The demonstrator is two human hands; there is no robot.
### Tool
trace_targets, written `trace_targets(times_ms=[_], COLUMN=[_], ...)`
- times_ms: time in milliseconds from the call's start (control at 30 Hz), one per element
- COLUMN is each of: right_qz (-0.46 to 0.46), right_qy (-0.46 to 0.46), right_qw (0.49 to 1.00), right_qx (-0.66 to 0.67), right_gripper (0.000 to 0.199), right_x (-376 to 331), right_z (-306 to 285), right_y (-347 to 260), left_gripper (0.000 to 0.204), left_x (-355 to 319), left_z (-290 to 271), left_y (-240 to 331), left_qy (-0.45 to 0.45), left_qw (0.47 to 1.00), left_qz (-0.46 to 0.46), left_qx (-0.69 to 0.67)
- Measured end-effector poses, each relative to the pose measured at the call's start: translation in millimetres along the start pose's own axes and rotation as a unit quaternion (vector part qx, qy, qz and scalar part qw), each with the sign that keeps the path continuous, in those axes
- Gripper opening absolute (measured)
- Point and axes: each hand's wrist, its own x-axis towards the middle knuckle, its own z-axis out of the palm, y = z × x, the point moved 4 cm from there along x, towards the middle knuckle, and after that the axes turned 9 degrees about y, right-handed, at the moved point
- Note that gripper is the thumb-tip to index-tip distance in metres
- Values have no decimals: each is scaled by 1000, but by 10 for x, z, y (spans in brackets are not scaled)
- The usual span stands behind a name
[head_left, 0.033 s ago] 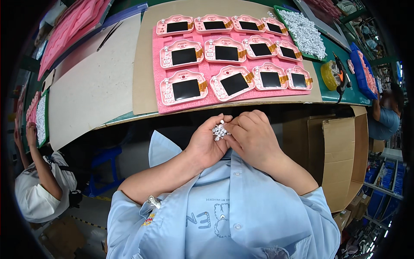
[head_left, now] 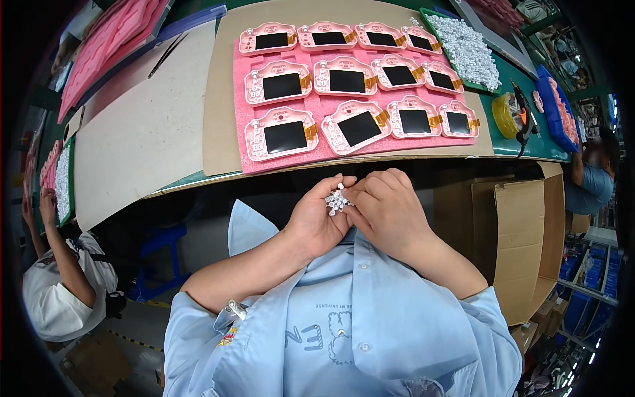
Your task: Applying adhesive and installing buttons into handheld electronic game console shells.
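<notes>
**Clearance around the bench**

Hands sit close to the chest, below the table edge; open gap between them and that edge. Pink mat ahead is packed with twelve pink panels, only narrow strips between rows. Bare cardboard sheet to the left is open. Right: tray of white buttons and tape roll crowd the surface. Cardboard box blocks the lower right. Co-worker's arm at far left.
</notes>
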Motion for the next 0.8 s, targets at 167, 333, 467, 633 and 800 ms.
trace_targets(times_ms=[167, 333, 467, 633, 800], right_qz=[20, 34, 32, 62, 50], right_qy=[10, 1, 7, 8, 18], right_qw=[1000, 999, 999, 997, 998], right_qx=[18, 29, 35, 46, 32], right_gripper=[24, 23, 21, 21, 24], right_x=[44, 29, 11, 17, 34], right_z=[-15, 6, -17, -31, -17], right_y=[-9, 25, 27, 31, 32], left_gripper=[22, 23, 24, 26, 27], left_x=[-5, 5, -6, -22, -5], left_z=[40, 48, 38, 83, 84], left_y=[30, 7, 1, 2, -2], left_qy=[7, 10, -8, -37, -65], left_qw=[1000, 1000, 1000, 999, 998], left_qz=[1, 3, 8, 6, -8], left_qx=[0, -4, -2, 10, -2])
